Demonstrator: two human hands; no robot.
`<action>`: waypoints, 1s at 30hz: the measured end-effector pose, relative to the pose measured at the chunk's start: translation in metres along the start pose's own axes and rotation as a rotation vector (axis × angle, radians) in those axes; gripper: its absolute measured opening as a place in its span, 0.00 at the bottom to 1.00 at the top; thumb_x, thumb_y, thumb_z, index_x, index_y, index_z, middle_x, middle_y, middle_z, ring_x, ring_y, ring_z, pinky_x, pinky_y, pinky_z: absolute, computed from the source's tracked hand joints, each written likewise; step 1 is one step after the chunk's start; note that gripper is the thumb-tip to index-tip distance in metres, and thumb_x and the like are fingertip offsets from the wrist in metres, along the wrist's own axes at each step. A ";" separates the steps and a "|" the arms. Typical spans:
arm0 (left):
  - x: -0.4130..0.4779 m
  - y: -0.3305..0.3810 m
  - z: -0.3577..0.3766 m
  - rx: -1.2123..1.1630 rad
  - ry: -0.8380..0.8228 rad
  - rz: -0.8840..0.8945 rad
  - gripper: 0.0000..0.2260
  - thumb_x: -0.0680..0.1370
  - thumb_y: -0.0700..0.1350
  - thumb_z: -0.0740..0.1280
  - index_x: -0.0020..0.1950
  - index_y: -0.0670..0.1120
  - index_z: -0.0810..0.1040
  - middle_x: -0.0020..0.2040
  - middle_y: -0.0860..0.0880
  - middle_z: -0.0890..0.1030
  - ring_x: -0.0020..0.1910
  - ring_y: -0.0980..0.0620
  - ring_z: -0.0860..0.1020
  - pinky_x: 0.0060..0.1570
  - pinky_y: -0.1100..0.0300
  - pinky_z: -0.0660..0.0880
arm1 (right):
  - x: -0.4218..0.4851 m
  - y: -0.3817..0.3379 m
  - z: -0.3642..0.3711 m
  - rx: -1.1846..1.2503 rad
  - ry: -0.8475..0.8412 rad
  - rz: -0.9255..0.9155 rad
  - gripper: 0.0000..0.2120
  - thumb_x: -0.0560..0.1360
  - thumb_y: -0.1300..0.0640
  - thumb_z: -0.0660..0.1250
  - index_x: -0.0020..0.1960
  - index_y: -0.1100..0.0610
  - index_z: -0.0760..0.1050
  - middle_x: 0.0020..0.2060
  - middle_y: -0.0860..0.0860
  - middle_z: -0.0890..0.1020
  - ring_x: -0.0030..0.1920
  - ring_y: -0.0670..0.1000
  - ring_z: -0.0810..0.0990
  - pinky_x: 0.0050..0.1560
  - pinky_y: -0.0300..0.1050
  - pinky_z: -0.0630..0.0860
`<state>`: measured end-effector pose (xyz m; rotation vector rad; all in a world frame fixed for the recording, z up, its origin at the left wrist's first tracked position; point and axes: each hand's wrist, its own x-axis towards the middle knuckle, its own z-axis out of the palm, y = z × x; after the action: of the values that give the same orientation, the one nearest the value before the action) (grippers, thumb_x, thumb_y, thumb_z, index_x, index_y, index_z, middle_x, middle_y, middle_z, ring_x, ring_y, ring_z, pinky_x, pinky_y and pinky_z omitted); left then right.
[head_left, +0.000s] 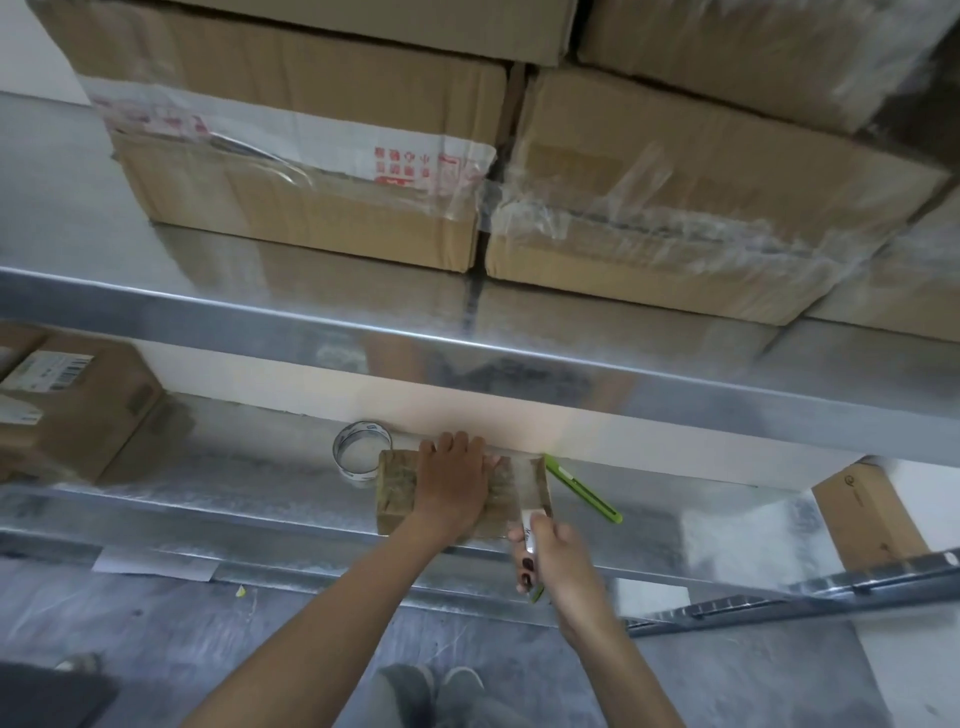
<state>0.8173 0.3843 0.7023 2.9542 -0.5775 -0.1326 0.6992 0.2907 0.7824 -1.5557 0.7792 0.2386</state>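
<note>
Small brown parcel (400, 488) lies flat near the front edge of the lower metal shelf (234, 467), and the left hand (454, 480) rests palm-down across its middle, fingers stretched straight toward the wall and pressing it in place. The right hand (553, 558) is curled round a white pen-like tool (530, 519) with a green end poking out below the fingers. The tool's upper end reaches over the right part of the parcel, though blur there hides whether the tip touches the cardboard. Just beside the parcel on its right, a slim green strip-shaped tool (584, 491) lies slantwise on the shelf. Behind the parcel's left corner stands a roll of clear tape (358, 452), close to the wall. Farther left on the same shelf sits a labelled carton (78, 405), and another carton (862, 514) stands at the far right. Above, the upper metal shelf (363, 332) carries large taped cardboard boxes (311, 156) stacked side by side. Below, the person's shoes (431, 680) show on the grey floor, and a sheet of paper (156, 564) lies under the shelf's front rail.
</note>
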 end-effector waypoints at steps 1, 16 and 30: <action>0.001 0.000 0.000 -0.006 0.001 -0.004 0.18 0.84 0.54 0.46 0.59 0.48 0.72 0.56 0.47 0.75 0.55 0.45 0.71 0.55 0.50 0.62 | 0.001 0.004 0.000 -0.007 0.015 -0.001 0.18 0.82 0.60 0.51 0.38 0.62 0.72 0.19 0.50 0.67 0.20 0.48 0.65 0.22 0.38 0.67; 0.004 -0.003 0.003 -0.041 0.013 0.005 0.19 0.83 0.55 0.46 0.58 0.48 0.73 0.54 0.49 0.77 0.54 0.46 0.72 0.54 0.51 0.63 | 0.032 0.043 0.005 -0.140 0.178 0.065 0.29 0.80 0.47 0.58 0.25 0.61 0.68 0.17 0.53 0.70 0.17 0.53 0.68 0.20 0.37 0.65; 0.007 0.021 -0.018 -0.395 -0.141 0.107 0.25 0.67 0.70 0.68 0.50 0.52 0.68 0.48 0.56 0.75 0.50 0.52 0.74 0.51 0.53 0.59 | 0.037 0.049 -0.002 -0.238 0.150 -0.012 0.28 0.81 0.50 0.57 0.24 0.60 0.69 0.17 0.52 0.72 0.18 0.51 0.70 0.22 0.37 0.67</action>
<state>0.8184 0.3641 0.7223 2.5399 -0.6407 -0.3968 0.6971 0.2787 0.7221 -1.8182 0.8828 0.2131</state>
